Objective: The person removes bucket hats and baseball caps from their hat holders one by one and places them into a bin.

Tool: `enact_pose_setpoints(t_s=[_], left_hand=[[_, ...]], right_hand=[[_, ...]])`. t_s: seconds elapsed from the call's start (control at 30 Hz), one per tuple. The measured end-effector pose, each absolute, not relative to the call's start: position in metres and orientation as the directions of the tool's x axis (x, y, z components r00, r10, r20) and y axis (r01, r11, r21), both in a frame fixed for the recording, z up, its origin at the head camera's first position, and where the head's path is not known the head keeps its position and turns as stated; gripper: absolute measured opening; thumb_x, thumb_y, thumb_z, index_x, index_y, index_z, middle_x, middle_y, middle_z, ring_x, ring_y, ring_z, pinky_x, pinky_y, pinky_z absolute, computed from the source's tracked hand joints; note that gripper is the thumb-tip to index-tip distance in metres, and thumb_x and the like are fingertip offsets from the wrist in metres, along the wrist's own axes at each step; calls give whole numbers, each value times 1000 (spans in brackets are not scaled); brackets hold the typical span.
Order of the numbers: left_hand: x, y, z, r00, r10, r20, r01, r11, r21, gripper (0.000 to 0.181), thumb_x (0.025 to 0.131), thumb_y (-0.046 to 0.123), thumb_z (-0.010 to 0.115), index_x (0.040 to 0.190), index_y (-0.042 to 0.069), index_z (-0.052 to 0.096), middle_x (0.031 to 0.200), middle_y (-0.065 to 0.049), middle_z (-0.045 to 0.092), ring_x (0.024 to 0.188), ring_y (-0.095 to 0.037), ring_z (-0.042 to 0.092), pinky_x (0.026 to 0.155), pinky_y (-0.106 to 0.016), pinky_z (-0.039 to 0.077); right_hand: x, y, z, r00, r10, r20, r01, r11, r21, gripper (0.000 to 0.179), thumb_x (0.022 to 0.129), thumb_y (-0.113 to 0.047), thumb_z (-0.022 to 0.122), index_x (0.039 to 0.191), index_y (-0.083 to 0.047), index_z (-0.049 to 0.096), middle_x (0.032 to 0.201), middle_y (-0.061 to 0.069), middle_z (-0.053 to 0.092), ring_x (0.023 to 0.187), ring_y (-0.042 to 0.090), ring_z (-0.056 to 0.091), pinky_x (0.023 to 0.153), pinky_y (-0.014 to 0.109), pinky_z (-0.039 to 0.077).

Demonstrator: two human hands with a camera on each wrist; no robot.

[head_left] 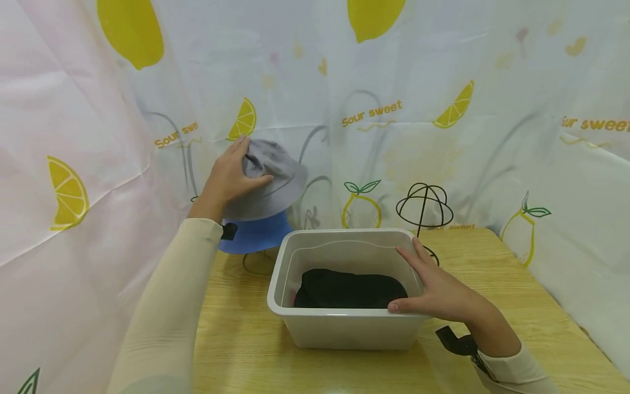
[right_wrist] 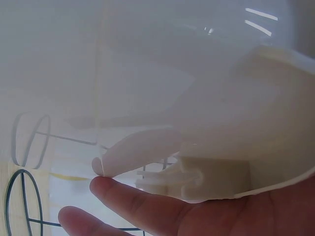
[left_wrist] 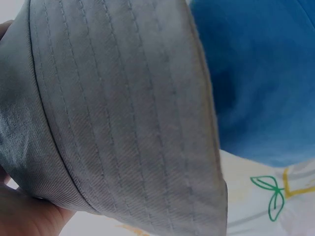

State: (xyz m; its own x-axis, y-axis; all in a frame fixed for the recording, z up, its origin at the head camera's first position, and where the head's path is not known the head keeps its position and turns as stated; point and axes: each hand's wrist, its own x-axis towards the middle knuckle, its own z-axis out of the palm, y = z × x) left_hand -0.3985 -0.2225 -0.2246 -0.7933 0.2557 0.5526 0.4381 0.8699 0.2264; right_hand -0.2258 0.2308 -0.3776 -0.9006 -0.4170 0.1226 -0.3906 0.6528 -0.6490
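My left hand [head_left: 231,172] grips the crown of a grey bucket hat [head_left: 278,186], thumb on the near side and fingers over the top. The hat's stitched brim [left_wrist: 128,118] fills much of the left wrist view. Just under it, a blue bucket hat [head_left: 261,235] sits on a wire stand [head_left: 256,264]. My right hand [head_left: 438,290] rests on the right front corner of a white plastic bin [head_left: 344,331], thumb on the front rim. Its straight fingers [right_wrist: 138,201] lie along the side. Inside the bin lies a black cloth item [head_left: 349,290].
Behind the bin to the right stands a bare black wire hat stand [head_left: 424,205]. The bin sits on a light wooden table [head_left: 492,273]. A white curtain [head_left: 305,65] printed with lemons hangs along the back and both sides.
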Motion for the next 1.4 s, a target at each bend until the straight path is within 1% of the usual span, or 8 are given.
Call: enact_pose_setpoints(t_s=[0.2,0.47,0.77,0.93,1.13,1.27,1.4], left_hand=[[-391,-211,-220,-751,291,593,502,835,226,112,81,52,85,164,6,26,170,-17,25,159,-31,21,127,-50,24],[-380,-198,-217,-714,316,625,557,797,233,112,80,49,87,164,6,28,170,-15,28,159,-27,23,127,-47,24],[-367,-181,-213,-661,370,653,635,740,223,112,77,47,90,163,6,31,169,-12,29,158,-25,25,128,-43,24],[-361,-173,-212,-644,392,657,658,722,214,111,78,46,91,163,7,31,169,-11,29,158,-24,27,127,-42,26],[-351,-164,-212,-633,411,656,683,695,223,109,77,45,91,162,9,32,169,-10,31,157,-23,29,126,-42,28],[-345,-157,-212,-607,433,666,711,671,211,108,77,44,91,162,8,34,168,-9,33,155,-23,32,125,-42,29],[-340,-151,-211,-577,451,680,739,643,201,107,76,43,92,161,8,37,166,-10,36,154,-23,35,125,-41,31]], right_hand=[[-225,231,-378,-900,-417,125,-391,647,-654,114,81,-54,85,168,-29,15,172,12,-21,154,58,5,105,78,34],[-225,231,-379,-903,-413,118,-385,657,-648,115,80,-56,85,168,-29,16,172,12,-20,153,59,7,104,77,35],[-226,232,-379,-899,-421,121,-392,649,-653,113,81,-54,85,167,-30,15,172,11,-21,154,58,5,104,78,34],[-226,233,-380,-899,-422,122,-393,648,-653,113,82,-54,85,167,-31,15,172,10,-22,154,58,5,104,79,34],[-226,233,-380,-898,-423,125,-396,648,-651,113,81,-54,85,167,-30,16,172,10,-22,154,58,5,104,79,34],[-226,233,-380,-896,-425,126,-398,645,-652,113,81,-54,85,168,-28,16,172,10,-21,154,58,4,105,79,34],[-227,232,-379,-895,-428,127,-400,642,-654,113,82,-53,84,168,-27,16,172,11,-22,154,58,3,104,79,34]])
